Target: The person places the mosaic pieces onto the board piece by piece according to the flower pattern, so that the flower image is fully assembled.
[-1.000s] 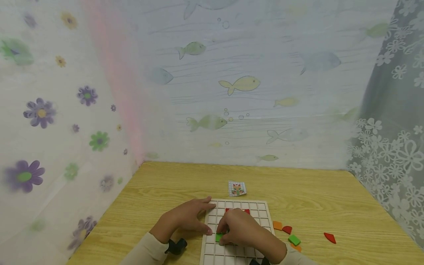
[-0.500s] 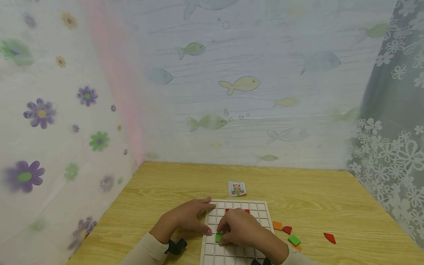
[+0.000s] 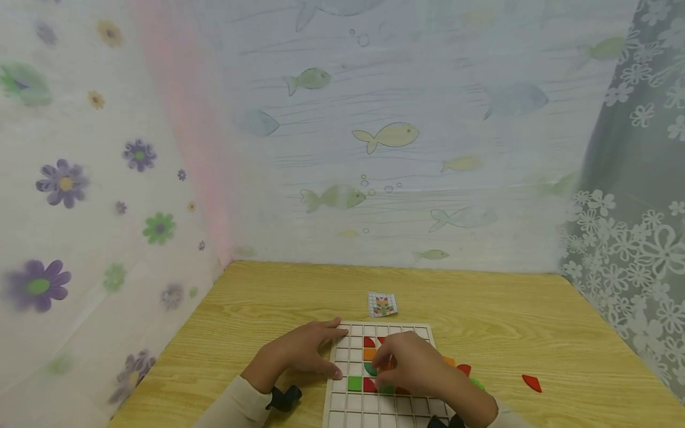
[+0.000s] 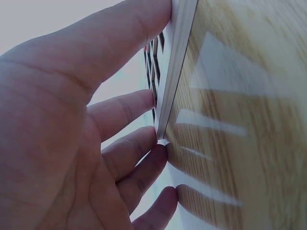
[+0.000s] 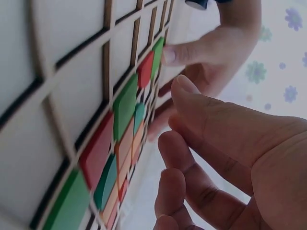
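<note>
A pale grid board (image 3: 339, 410) lies on the wooden table with coloured tiles in its cells. My left hand (image 3: 310, 351) rests at the board's left edge, fingers spread and thumb at the rim; its fingertips touch the edge in the left wrist view. Above the tiles, my right hand (image 3: 414, 362) has loosely bent fingers around nothing, as the right wrist view shows. A green square tile (image 3: 354, 383) sits near the left thumb, beside a red tile (image 3: 370, 385). Farther up are an orange tile (image 3: 370, 355) and a red quarter-round tile (image 3: 369, 342). The right hand hides part of the pattern.
Right of the board lie loose tiles: orange (image 3: 449, 361), red (image 3: 464, 369) and green (image 3: 478, 384), partly behind the right arm. A red tile (image 3: 532, 383) lies farther right. A small pattern card (image 3: 382, 305) lies beyond the board. Printed curtains enclose the table.
My right hand has let go of the green square tile and moved right, uncovering the tiles on the left. The left hand has stayed in place.
</note>
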{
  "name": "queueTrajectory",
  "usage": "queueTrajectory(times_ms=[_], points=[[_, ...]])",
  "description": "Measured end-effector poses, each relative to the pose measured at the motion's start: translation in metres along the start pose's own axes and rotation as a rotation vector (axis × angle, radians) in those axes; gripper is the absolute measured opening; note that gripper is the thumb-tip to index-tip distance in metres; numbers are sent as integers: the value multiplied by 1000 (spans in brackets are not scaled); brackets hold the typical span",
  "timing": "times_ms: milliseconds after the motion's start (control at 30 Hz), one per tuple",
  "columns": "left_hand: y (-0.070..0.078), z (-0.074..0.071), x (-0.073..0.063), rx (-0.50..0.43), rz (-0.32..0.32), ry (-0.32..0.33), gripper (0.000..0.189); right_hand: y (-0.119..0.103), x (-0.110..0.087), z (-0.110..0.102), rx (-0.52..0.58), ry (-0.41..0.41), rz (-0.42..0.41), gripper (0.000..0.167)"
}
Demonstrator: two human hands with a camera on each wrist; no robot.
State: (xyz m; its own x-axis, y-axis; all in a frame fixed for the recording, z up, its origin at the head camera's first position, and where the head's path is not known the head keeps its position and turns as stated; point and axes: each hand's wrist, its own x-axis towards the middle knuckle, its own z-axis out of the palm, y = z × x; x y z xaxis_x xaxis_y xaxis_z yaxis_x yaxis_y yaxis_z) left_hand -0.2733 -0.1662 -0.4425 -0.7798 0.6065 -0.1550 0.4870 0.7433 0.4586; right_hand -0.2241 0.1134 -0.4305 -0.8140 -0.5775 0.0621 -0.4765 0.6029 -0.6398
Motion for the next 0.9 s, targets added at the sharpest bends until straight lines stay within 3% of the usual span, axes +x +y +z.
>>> queueTrajectory(times_ms=[900], points=[[-5,2,4,1,11,-3,90,41,-46,-48,-43,87,177,15]])
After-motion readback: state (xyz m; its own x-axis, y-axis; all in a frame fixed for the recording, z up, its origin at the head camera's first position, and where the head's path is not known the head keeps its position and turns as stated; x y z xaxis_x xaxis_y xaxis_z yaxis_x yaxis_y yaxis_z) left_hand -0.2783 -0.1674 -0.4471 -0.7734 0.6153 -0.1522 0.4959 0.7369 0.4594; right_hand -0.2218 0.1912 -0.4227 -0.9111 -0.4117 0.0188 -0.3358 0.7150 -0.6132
